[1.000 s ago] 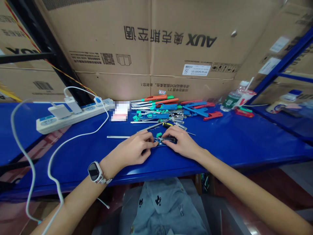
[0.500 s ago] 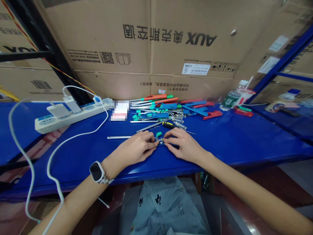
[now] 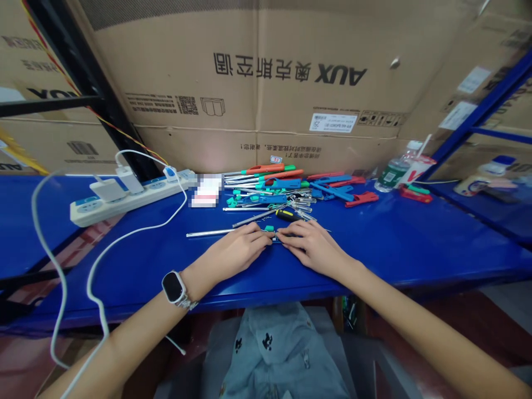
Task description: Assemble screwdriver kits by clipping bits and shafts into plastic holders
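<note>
Right hand (image 3: 312,246) no longer shows the dark-handled tool from a second ago; its fingertips now pinch the small blue part (image 3: 275,240) (mostly hidden), opposite the pinching left hand (image 3: 239,249). Part's low over blue table (image 3: 399,244), near green cap (image 3: 269,228).

Small workshop, blue workbench (image 3: 394,238), cardboard cartons (image 3: 266,33) behind, screwdriver (image 3: 286,214), loose parts (image 3: 268,198)

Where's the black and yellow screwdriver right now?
In the head view, just right of centre, the screwdriver lies on the blue tabletop between the right hand and the parts pile.
</note>
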Motion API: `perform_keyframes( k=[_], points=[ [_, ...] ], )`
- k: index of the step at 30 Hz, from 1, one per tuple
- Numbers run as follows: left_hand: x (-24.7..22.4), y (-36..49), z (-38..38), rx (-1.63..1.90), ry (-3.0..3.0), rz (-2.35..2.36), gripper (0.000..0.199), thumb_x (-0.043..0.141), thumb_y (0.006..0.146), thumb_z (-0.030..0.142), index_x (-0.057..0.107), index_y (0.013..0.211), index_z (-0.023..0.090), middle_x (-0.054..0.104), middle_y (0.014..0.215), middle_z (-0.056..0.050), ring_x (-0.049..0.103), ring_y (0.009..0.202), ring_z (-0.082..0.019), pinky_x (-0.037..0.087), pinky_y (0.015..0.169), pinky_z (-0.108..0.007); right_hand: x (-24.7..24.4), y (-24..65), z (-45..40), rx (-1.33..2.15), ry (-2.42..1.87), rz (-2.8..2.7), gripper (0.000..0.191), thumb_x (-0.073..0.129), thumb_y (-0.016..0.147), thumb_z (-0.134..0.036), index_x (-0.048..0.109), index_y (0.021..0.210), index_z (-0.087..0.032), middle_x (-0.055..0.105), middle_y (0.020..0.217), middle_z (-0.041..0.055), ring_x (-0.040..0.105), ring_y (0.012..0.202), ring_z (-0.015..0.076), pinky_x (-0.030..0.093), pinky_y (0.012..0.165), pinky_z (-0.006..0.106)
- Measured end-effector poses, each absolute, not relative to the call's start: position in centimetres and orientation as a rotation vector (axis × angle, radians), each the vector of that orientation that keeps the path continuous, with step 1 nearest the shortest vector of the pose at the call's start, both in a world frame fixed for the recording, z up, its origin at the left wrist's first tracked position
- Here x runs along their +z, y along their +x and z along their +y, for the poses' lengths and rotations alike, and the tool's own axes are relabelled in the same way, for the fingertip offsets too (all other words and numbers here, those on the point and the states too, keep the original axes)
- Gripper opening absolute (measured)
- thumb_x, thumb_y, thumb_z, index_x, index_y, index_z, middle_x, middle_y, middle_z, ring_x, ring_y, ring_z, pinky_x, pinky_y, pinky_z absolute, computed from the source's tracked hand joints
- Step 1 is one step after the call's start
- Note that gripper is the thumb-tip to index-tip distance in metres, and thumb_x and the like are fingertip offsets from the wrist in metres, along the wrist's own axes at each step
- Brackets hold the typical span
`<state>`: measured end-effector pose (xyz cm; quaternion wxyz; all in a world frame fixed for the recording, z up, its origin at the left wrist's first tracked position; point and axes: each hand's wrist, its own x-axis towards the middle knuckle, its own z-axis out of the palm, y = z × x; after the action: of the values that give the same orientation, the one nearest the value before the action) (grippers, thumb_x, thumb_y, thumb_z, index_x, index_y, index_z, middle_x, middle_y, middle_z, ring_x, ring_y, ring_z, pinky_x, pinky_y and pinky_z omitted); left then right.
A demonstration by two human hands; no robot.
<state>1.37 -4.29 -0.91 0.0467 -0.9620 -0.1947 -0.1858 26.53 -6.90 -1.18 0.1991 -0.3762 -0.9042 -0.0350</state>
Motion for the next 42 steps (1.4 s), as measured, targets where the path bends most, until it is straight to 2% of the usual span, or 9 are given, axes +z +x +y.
perform_keyframes(
  k=[9, 14, 19, 23, 27, 30, 34, 38, 42],
  points=[
    [-1.3, 1.8, -3.8, -0.748, -3.074, -0.665, 0.019, 0.047, 0.105, 0.015, 0.065, 0.113, 0.016, 0.070, 0.104, -0.008, 0.062, 0.100, -0.022, 0.058, 0.089, -0.039, -1.2, 26.5, -6.7, -0.125, -1.096, -2.525, 0.028, 0.057, 0.103, -0.022, 0.075, 0.123, -0.028, 0.075, 0.127, 0.0054, 0.069, 0.112, 0.0255, 0.051, 0.089, 0.045],
    [-1.2, 1.7, -3.7, -0.727, -3.089, -0.683, 0.020, 0.047, 0.105, 0.016, 0.065, 0.114, 0.016, 0.070, 0.104, -0.008, 0.062, 0.100, -0.022, 0.056, 0.090, -0.040, -1.5, 26.5, -7.0, -0.123, -1.102, -2.531, 0.034, 0.055, 0.102, -0.016, 0.072, 0.128, -0.027, 0.070, 0.135, 0.0057, 0.069, 0.122, 0.0262, 0.052, 0.095, 0.048],
    [-0.9, 2.1, -3.8, -0.675, -3.010, -0.731, 0.025, 0.055, 0.103, 0.023, 0.061, 0.127, 0.019, 0.067, 0.126, -0.010, 0.059, 0.112, -0.025, 0.052, 0.096, -0.043, -1.5, 26.9, -6.8, -0.109, -1.078, -2.579, 0.040, 0.053, 0.100, -0.011, 0.070, 0.132, -0.027, 0.066, 0.140, 0.0063, 0.066, 0.127, 0.0256, 0.052, 0.098, 0.048],
    [-0.7, 2.5, -3.3, -0.611, -2.960, -0.778, 0.034, 0.058, 0.102, 0.027, 0.058, 0.135, 0.020, 0.066, 0.128, -0.009, 0.058, 0.116, -0.028, 0.049, 0.098, -0.045, -1.1, 27.9, -6.3, -0.109, -1.085, -2.591, 0.041, 0.052, 0.100, -0.009, 0.068, 0.133, -0.026, 0.065, 0.140, 0.0070, 0.065, 0.128, 0.0255, 0.051, 0.097, 0.047],
    [0.2, 1.9, -2.0, -0.692, -2.963, -0.848, 0.041, 0.064, 0.098, 0.043, 0.061, 0.130, 0.017, 0.065, 0.123, -0.012, 0.058, 0.115, -0.029, 0.048, 0.099, -0.047, -0.9, 28.8, -5.8, -0.074, -1.091, -2.587, 0.041, 0.053, 0.099, -0.011, 0.068, 0.133, -0.029, 0.067, 0.139, 0.0062, 0.065, 0.129, 0.0265, 0.051, 0.095, 0.046],
    [0.8, 1.3, -1.2, -0.620, -2.992, -0.869, 0.041, 0.064, 0.096, 0.050, 0.067, 0.122, 0.018, 0.067, 0.114, -0.010, 0.060, 0.109, -0.030, 0.050, 0.095, -0.047, -1.0, 28.9, -5.8, -0.080, -1.108, -2.551, 0.040, 0.055, 0.098, -0.013, 0.070, 0.132, -0.028, 0.069, 0.136, 0.0069, 0.065, 0.128, 0.0281, 0.051, 0.094, 0.048],
    [0.5, 1.5, -1.0, -0.555, -2.999, -0.859, 0.040, 0.062, 0.098, 0.048, 0.068, 0.122, 0.017, 0.068, 0.116, -0.011, 0.062, 0.107, -0.028, 0.050, 0.095, -0.046, -1.2, 28.7, -5.8, -0.093, -1.097, -2.524, 0.040, 0.055, 0.097, -0.014, 0.071, 0.131, -0.028, 0.071, 0.134, 0.0067, 0.067, 0.123, 0.0287, 0.051, 0.092, 0.050],
    [-0.3, 2.0, -1.1, -0.588, -2.990, -0.919, 0.040, 0.063, 0.098, 0.047, 0.068, 0.123, 0.016, 0.068, 0.107, -0.011, 0.065, 0.102, -0.027, 0.054, 0.092, -0.044, -1.1, 28.6, -5.9, -0.098, -1.092, -2.525, 0.038, 0.055, 0.097, -0.015, 0.071, 0.129, -0.026, 0.071, 0.133, 0.0056, 0.067, 0.121, 0.0284, 0.051, 0.090, 0.049],
    [-0.9, 1.9, -1.3, -0.646, -2.990, -1.013, 0.042, 0.068, 0.095, 0.047, 0.067, 0.121, 0.014, 0.068, 0.109, -0.013, 0.066, 0.104, -0.028, 0.055, 0.092, -0.044, -0.9, 28.3, -6.1, -0.116, -1.127, -2.502, 0.030, 0.056, 0.100, -0.022, 0.074, 0.124, -0.025, 0.073, 0.130, 0.0059, 0.067, 0.119, 0.0289, 0.049, 0.090, 0.048]
  ],
)
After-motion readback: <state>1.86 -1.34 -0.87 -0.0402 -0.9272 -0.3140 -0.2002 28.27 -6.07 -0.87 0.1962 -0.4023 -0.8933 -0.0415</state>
